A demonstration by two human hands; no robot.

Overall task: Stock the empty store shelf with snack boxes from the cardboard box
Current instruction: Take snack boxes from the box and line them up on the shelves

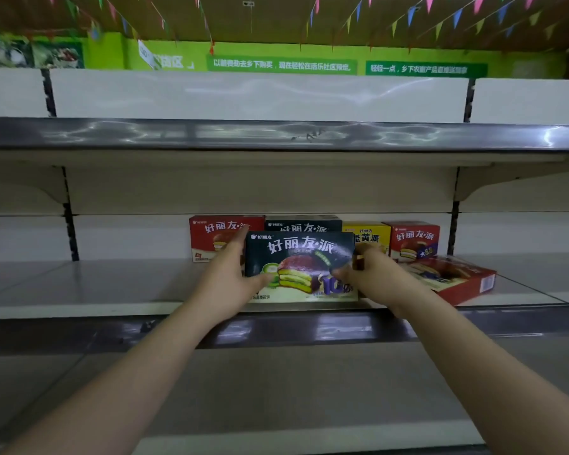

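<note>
While both my left hand (225, 274) and right hand (370, 274) grip the dark box (299, 266) upright by its ends, its long axis runs sideways along the shelf (79, 284).

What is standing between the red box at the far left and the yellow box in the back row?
In the head view, a second dark box stands between the red box and the yellow box, mostly hidden behind the front dark box.

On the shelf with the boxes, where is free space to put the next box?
Bare shelf runs left of the red box. A smaller bare patch lies right of the flat red box. The middle is crowded: both hands hold the dark box before the back row.
</note>
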